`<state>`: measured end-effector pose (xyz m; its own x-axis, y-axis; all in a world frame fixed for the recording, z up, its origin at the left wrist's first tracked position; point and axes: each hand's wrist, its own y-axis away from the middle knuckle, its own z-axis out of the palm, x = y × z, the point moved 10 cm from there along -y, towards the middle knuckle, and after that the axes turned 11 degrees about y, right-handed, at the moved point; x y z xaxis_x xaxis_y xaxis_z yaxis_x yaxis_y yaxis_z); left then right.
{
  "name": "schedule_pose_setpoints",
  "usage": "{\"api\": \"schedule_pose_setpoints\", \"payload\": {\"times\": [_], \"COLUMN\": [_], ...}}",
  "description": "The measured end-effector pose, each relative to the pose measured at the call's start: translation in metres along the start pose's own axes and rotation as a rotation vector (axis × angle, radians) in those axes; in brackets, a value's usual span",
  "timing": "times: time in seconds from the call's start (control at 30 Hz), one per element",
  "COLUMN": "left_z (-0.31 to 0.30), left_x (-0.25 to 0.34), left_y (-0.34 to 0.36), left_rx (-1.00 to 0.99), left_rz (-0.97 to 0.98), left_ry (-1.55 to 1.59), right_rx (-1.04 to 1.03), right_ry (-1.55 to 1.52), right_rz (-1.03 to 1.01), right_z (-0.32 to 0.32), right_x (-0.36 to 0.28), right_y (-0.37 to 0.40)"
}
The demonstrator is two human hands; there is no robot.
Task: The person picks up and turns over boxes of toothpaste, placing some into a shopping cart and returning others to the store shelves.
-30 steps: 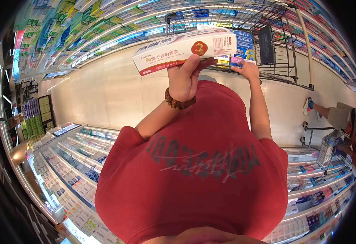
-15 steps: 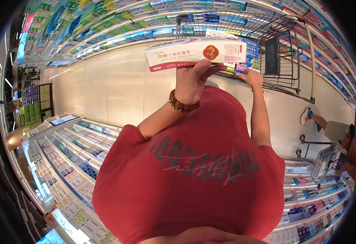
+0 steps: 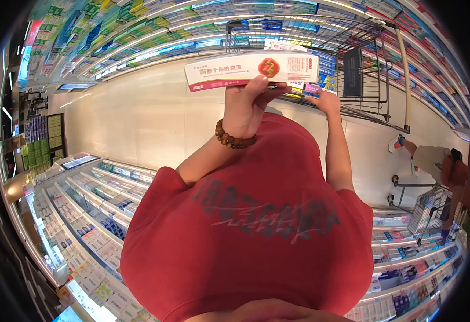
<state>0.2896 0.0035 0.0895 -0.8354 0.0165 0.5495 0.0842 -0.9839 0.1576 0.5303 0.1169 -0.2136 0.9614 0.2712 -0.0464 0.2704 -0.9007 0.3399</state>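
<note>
My left hand (image 3: 244, 110), with a beaded bracelet on the wrist, is closed on a long white and red toothpaste box (image 3: 227, 70). The box is held level in front of me, its printed long side facing up, thumb on the near edge. My right hand (image 3: 325, 102) is closed at the near side rim of a shopping cart (image 3: 382, 75); its fingertips are partly hidden. Beside those fingers, inside the cart, lie blue and white boxes (image 3: 327, 67), one with a pink label. The toothpaste box hides part of the cart's contents.
Shelves packed with boxed goods (image 3: 106, 43) run along the far side of the aisle. More shelves (image 3: 92, 214) stand behind me on both sides. At the right, another person (image 3: 433, 161) stands near a second cart (image 3: 431, 212). Pale floor (image 3: 133, 112) lies between.
The view has shifted slightly, so the hands, box and cart appear a little further left. The other person at the right shows more fully. Both hands keep their hold.
</note>
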Motion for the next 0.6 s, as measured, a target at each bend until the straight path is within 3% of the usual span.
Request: {"api": "schedule_pose_setpoints", "payload": {"times": [0.3,0.6], "left_z": [0.018,0.022], "left_x": [-0.004,-0.007], "left_y": [-0.003,-0.006], "left_rx": [-0.214,-0.222], "left_rz": [-0.049,-0.075], "left_ry": [0.185,0.195], "right_rx": [-0.020,0.017], "right_ry": [-0.022,-0.015], "right_rz": [0.013,0.008], "right_z": [-0.001,0.002], "right_x": [0.005,0.006], "right_y": [0.003,0.000]}}
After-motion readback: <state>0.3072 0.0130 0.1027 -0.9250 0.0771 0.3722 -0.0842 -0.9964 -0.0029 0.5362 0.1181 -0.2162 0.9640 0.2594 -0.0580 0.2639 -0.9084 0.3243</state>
